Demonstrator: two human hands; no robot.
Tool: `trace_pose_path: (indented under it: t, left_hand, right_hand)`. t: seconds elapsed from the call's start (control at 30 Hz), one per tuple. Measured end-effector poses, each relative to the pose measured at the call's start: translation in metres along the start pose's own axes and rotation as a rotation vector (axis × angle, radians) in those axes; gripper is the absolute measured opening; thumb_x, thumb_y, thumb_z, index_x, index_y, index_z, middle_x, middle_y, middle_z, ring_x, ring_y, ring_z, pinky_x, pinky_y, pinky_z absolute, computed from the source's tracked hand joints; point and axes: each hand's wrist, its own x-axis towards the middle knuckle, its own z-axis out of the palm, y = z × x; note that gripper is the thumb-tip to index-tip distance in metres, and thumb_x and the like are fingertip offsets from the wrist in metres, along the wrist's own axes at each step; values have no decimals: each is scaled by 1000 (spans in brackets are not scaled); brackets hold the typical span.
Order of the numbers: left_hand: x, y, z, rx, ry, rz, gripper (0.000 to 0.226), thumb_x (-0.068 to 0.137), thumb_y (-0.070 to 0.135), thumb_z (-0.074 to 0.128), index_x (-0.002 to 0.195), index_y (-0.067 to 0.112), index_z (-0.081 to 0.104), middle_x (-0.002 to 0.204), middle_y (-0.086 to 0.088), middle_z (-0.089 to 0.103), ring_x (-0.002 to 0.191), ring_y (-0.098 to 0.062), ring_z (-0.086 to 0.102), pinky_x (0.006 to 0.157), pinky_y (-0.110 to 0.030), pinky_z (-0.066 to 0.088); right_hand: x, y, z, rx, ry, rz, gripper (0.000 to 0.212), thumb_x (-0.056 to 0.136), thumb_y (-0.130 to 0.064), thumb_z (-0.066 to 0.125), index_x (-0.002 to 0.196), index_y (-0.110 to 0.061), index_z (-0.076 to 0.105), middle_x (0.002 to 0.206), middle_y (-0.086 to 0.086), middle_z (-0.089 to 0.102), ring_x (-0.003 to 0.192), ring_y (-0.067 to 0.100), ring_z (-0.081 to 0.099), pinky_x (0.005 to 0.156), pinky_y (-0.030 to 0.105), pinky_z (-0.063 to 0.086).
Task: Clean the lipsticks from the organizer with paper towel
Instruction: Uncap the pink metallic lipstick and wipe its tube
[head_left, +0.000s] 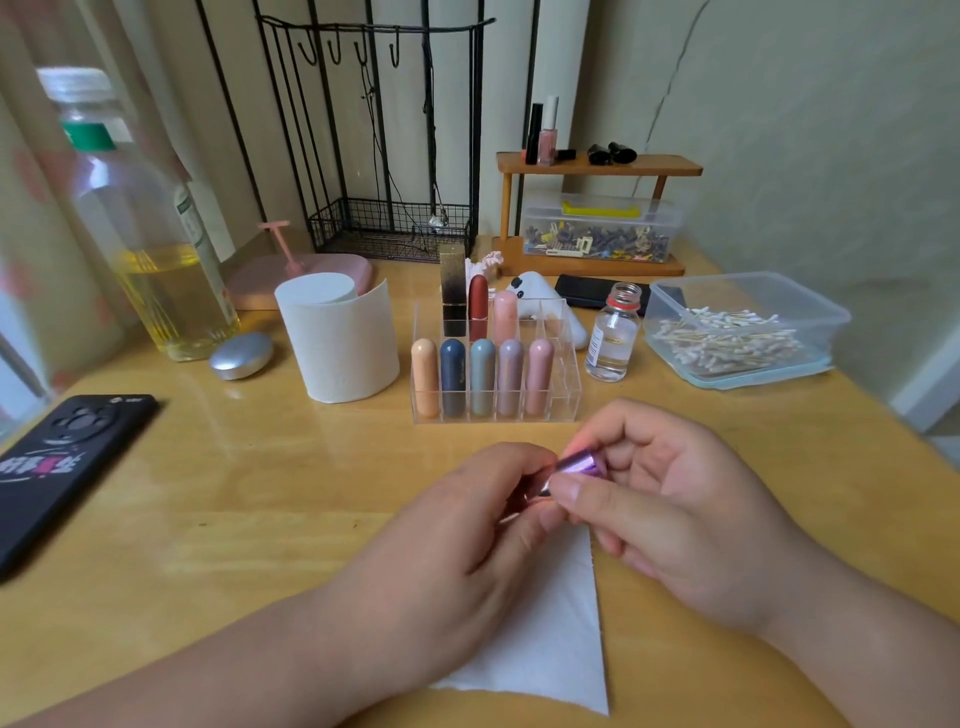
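Metallic purple lipstick (574, 467), light and probably slippery, is pinched between my left hand (467, 525) and right hand (670, 509) above the paper towel (550, 644); I'd grip its ends.

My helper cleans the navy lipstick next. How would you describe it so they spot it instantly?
On the wooden table, look in the clear organizer just right of the paper towel roll. In its front row of five rounded tubes, the navy lipstick stands second from the left, the only dark one among pastels.
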Motion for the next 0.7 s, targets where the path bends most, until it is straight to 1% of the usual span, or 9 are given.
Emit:
trace_pose_path:
  t: [0.1,0.2,0.3,0.37,0.47,0.53,0.6,0.67,0.7]
  left_hand:
    - [2,3,0,94,4,55,22,102,45,42,113,32,55,98,18,62,92,-5,59,78,-31,49]
    - [5,2,0,100,-7,70,23,102,48,39,111,32,54,95,16,65,85,-9,62,73,-37,50]
    - [7,-1,0,2,-19,60,19,102,45,46,111,31,56,91,13,66,81,-14,62,72,-40,51]
    - [7,0,0,-134,-35,18,23,99,45,53,114,30,56,90,5,66,82,-21,61,75,-46,50]
    - [4,-4,-1,-313,-44,-94,37,90,42,62,123,31,48,90,1,58,81,-23,53,75,-45,45]
    - [2,-8,-3,-355,-42,-141,30,89,25,60,117,28,49,90,-4,54,76,-17,47,71,-36,40]
    - [1,-11,-5,-314,-23,-169,16,89,21,55,105,24,52,89,-10,54,71,-20,44,66,-38,39]
    - [1,-12,-6,-320,3,-187,11,92,26,54,102,23,55,90,-10,60,78,-27,49,73,-44,43]
    - [1,-12,-6,-348,17,-192,13,93,27,54,104,22,57,93,-6,65,83,-26,55,80,-41,46]
  right_hand:
    - [-1,-1,0,9,-23,-13,15,76,-10,71,82,-1,60,71,23,65,46,9,49,39,14,35]
    - [-1,-3,-2,33,-13,-14,21,80,-8,77,83,2,58,66,18,66,42,10,45,37,14,33]
    - [-1,-4,-4,39,5,9,26,77,-6,79,84,5,56,66,27,62,41,13,43,36,13,32]
    - [0,-4,-6,36,17,19,21,74,-9,73,82,3,58,68,33,58,42,16,45,36,15,32]
    - [4,-3,-13,75,98,22,11,71,-11,69,75,-4,61,61,21,57,45,23,47,33,20,32]
    - [7,-3,-19,138,191,8,5,70,-8,64,72,-7,60,60,18,57,45,24,48,32,21,32]
    - [9,-4,-26,183,265,-4,10,68,-6,61,74,-8,54,61,18,57,46,23,49,33,23,33]
    - [12,-5,-31,192,302,-13,16,68,-2,63,74,-9,51,61,16,59,50,22,51,36,25,35]
    - [12,-6,-32,178,305,-17,20,67,1,67,72,-9,50,62,14,61,54,21,53,40,27,36]
